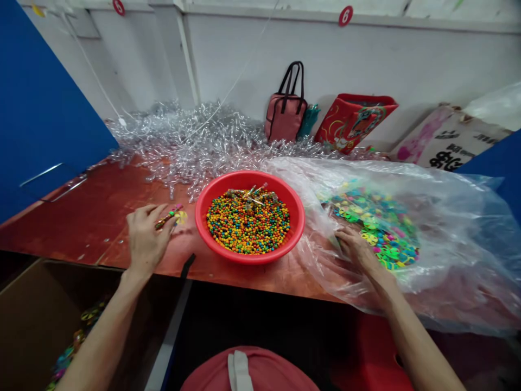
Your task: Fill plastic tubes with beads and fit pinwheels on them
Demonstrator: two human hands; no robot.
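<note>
My left hand (147, 234) is closed around a small clear tube (166, 218) filled with coloured beads, with a pink and green end, left of the red bowl (203, 231). Small round beads (248, 228) in yellow, red, green and blue fill much of the bowl, and a few clear tubes (255, 199) lie on top of them. At the right, my right hand (353, 243) rests at the opening of a clear plastic bag (451, 217), beside a heap of bright plastic pieces (391, 239). Its fingers are curled, and whatever they touch is too small to tell.
Many empty clear tubes (183, 141) are piled along the back of the red table (101, 217). A pink bag (286, 117) and a red bag (350, 122) stand against the wall. Below left, a cardboard box (32, 304) holds colourful pieces. A yellow piece (181, 217) lies near my left hand.
</note>
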